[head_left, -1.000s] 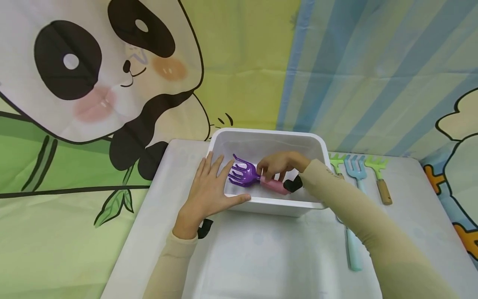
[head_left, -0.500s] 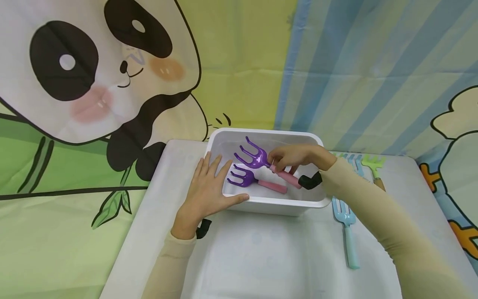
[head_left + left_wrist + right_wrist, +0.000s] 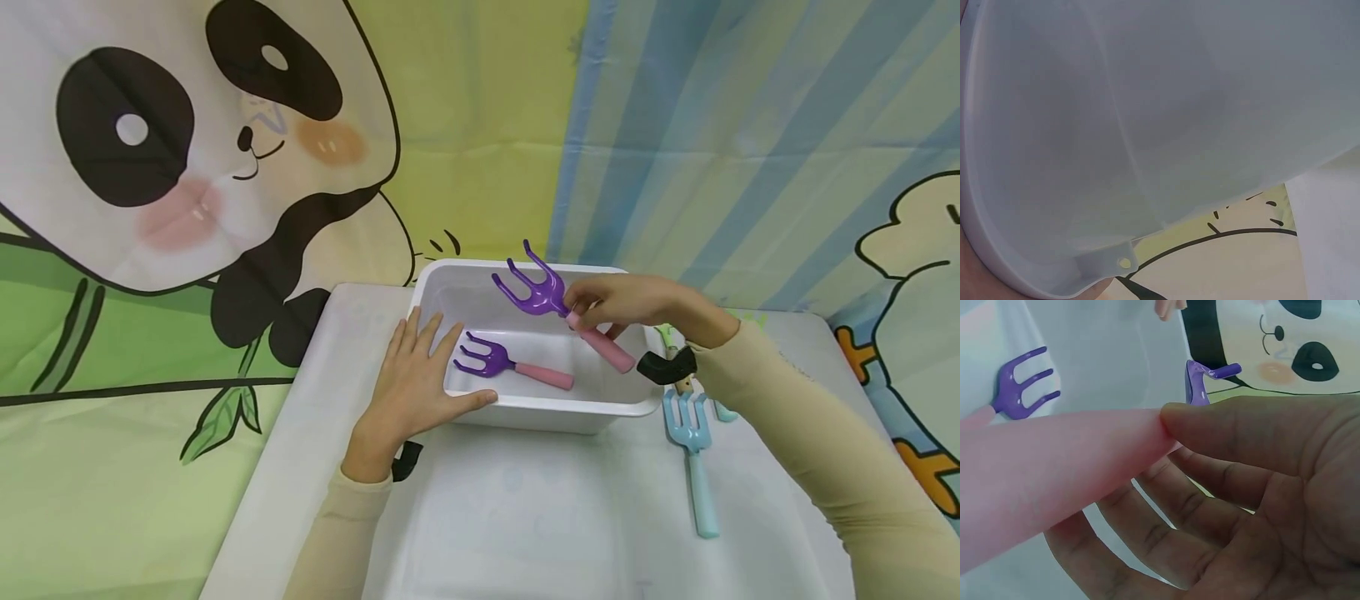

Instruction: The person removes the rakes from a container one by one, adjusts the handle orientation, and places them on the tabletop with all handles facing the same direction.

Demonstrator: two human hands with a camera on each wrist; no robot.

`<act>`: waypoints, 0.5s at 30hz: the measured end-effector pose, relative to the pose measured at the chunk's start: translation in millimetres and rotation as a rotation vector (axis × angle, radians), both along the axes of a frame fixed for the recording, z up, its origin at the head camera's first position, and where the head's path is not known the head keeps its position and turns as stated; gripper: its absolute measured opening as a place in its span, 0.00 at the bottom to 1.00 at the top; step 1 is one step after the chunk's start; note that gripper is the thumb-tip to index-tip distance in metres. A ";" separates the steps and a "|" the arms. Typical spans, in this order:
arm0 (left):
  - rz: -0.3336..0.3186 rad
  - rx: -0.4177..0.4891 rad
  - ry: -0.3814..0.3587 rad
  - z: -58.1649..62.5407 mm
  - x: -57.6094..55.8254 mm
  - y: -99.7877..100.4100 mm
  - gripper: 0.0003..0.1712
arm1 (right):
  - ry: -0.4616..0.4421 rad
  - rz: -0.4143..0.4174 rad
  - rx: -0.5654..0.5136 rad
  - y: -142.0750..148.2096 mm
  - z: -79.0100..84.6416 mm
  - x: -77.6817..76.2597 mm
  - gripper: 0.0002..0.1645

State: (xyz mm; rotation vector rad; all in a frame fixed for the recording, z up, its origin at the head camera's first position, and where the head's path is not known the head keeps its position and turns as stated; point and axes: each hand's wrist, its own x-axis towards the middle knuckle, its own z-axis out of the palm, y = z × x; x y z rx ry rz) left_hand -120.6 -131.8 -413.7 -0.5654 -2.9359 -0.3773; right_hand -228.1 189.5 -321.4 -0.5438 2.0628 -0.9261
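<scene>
My right hand [image 3: 626, 302] pinches the pink handle of a purple three-pronged toy hand rake [image 3: 546, 295]. The rake hangs tilted over the white bin [image 3: 555, 407], prongs towards the upper left. Close up in the right wrist view, thumb and fingers grip the pink handle [image 3: 1054, 469] near its purple head. A second purple rake [image 3: 495, 360] with a pink handle lies on the bin's floor. My left hand [image 3: 416, 379] rests with spread fingers on the bin's front left corner. In the left wrist view, the bin's wall [image 3: 1166, 125] fills most of the picture.
Right of the bin, a light blue fork [image 3: 699, 475] lies on the white table [image 3: 510, 517]. Behind it, a green tool with a wooden handle [image 3: 684, 383] is partly hidden by the right arm. A cartoon panda backdrop [image 3: 300, 167] hangs behind the table.
My right hand has lifted one purple rake up from the bin's floor and moved it to the upper right, uncovering the second rake. My left hand has stayed on the bin.
</scene>
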 end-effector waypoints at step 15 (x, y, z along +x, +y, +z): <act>-0.006 0.004 0.012 -0.2 0.6 0.1 0.65 | 0.097 -0.055 -0.050 40.2 21.8 23.8 0.17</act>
